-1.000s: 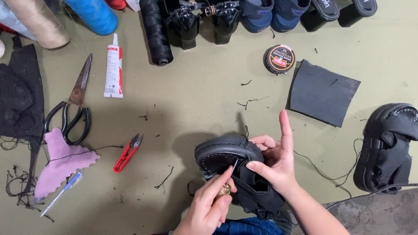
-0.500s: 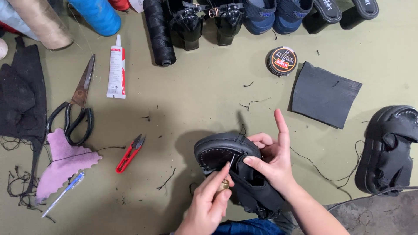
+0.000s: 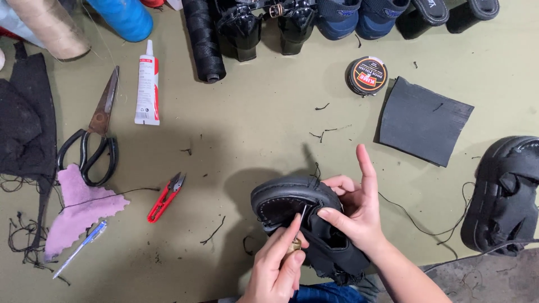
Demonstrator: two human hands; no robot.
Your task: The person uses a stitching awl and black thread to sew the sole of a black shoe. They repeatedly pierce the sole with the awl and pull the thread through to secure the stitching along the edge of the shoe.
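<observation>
The left hand [image 3: 278,269] pinches a small brass-ferruled awl [image 3: 297,233] between thumb and fingertips, its thin point set against the sole edge of a black shoe [image 3: 306,224]. The right hand [image 3: 353,213] clamps that shoe from the other side — thumb and curled fingers on the upper, the index finger sticking straight up, free of it. The shoe sits low in the middle of the view, held just above an olive-green table [image 3: 252,129]; its sole faces up and left, and its long axis runs from the rounded toe at upper left down to the heel end at lower right. A dark thread [image 3: 415,221] trails right from the hand. The table is littered with short thread scraps. Left of the shoe lie red snips [image 3: 165,197], then a pink rag [image 3: 81,205] with a blue pen [image 3: 81,248] by it, big black-handled scissors [image 3: 92,137] and black cloth [image 3: 25,126] at the edge. Farther up lies a white glue tube [image 3: 147,84] with red marks, nozzle pointing away. To the upper right sits a round black tin [image 3: 368,76] with an orange-ringed lid, just beside a dark grey rubber sheet [image 3: 424,120]. A black sandal [image 3: 505,193] lies at the far right. Along the far edge — thread cones in beige [image 3: 48,25] and blue [image 3: 123,17], a black spool [image 3: 202,42], and a row of dark shoes [image 3: 292,22].
</observation>
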